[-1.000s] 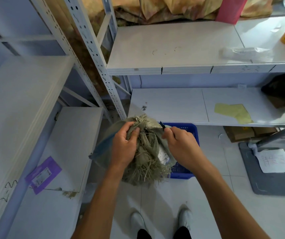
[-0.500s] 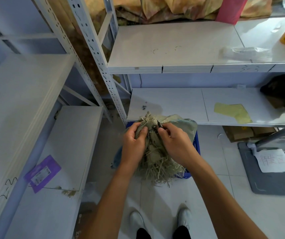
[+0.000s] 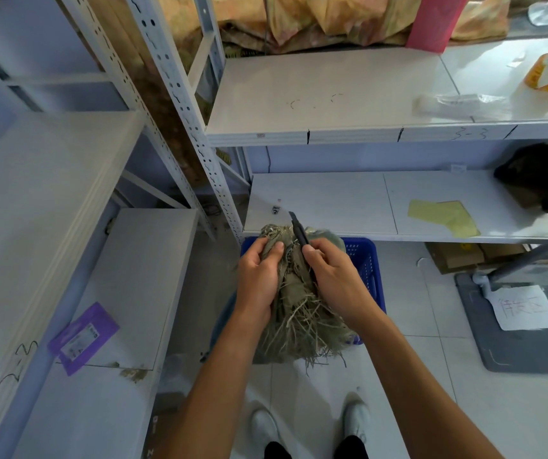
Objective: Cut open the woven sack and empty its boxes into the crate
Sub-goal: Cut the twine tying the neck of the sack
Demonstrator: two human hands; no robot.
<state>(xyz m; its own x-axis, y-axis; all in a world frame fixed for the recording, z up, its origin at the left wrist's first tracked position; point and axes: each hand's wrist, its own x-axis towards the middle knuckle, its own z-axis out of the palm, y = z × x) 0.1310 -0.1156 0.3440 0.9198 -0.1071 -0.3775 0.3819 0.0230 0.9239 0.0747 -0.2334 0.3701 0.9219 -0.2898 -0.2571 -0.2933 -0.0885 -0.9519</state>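
So far you are early in the job: the woven sack (image 3: 299, 323) is not yet opened and no box shows, so the cut and the emptying both look to be left. Nearest you, the sack's end is a ragged fringe of stiff, straw-like olive strands frayed from the coarse weave. Above that fringe your left hand (image 3: 259, 276) grips the bunched neck, fingers and thumb curled round the crumpled cloth. Your right hand (image 3: 332, 279) is wrapped round the slim dark handle of a utility knife (image 3: 299, 231), its narrow blade pointing up and away beside the neck; whether the edge touches the weave cannot be told. The sack is held over the blue crate (image 3: 367, 260), a rigid plastic box with perforated walls, and hides most of its inside. Beyond the crate runs a smooth white shelf board (image 3: 332, 203).
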